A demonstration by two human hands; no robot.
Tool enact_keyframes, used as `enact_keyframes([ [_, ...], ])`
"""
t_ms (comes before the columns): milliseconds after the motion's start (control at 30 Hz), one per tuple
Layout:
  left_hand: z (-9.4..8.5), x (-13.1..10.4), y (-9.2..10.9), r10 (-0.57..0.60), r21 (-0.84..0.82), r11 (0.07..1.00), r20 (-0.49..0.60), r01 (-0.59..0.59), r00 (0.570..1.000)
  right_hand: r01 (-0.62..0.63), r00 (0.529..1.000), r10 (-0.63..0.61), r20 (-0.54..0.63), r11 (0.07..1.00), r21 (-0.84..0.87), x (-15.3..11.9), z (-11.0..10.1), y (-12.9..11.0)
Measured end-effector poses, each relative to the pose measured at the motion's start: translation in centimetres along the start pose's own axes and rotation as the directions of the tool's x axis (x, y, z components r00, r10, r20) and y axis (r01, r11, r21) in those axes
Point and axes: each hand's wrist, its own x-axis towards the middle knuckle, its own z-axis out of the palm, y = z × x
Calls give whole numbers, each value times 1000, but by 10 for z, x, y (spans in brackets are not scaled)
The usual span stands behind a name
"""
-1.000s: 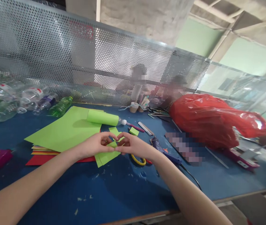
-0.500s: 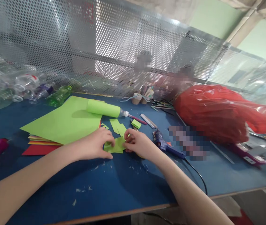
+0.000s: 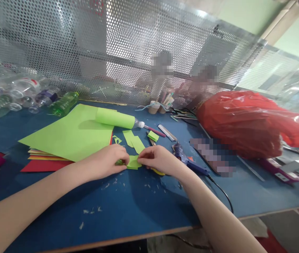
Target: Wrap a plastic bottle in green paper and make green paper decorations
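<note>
Between my two hands is a small piece of green paper (image 3: 132,162), just above the blue table. My left hand (image 3: 114,157) pinches its left end, and my right hand (image 3: 156,159) pinches its right end. Under the right hand, the yellow handle of what looks like scissors (image 3: 158,172) partly shows. Green paper strips (image 3: 138,144) and small cut scraps (image 3: 117,140) lie just beyond the fingers. A small folded green paper (image 3: 153,136) rests near the scissors' far end. Behind, a bottle wrapped in green paper (image 3: 116,118) lies on a stack of coloured sheets (image 3: 70,135).
A blue glue gun (image 3: 188,161) with a black cord lies right of my right hand, beside a blurred flat object (image 3: 212,156). A big red plastic bag (image 3: 241,123) fills the right side. Plastic bottles (image 3: 63,104) lie far left. Cups of sticks (image 3: 154,106) stand by the mesh screen.
The fingers of my left hand have closed in on the green paper, which now looks folded or narrower. My hands are slightly closer together, and the view has shifted a little.
</note>
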Motion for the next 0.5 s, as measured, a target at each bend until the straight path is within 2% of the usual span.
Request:
enact_keyframes([
  [100,-1,1,-1,-34,2,999,24,34,999,208,969,-235,-77,943,-260,-5,2,-2],
  [167,-2,0,-3,-64,-1,998,29,64,998,289,951,-309,-29,917,-275,-7,5,-3],
  [267,-3,0,-5,-96,-27,995,33,97,995,291,956,-289,45,922,-256,-6,11,-2],
  [500,-5,1,-5,-115,-84,989,55,119,992,252,967,-250,47,922,-294,-2,11,2],
])
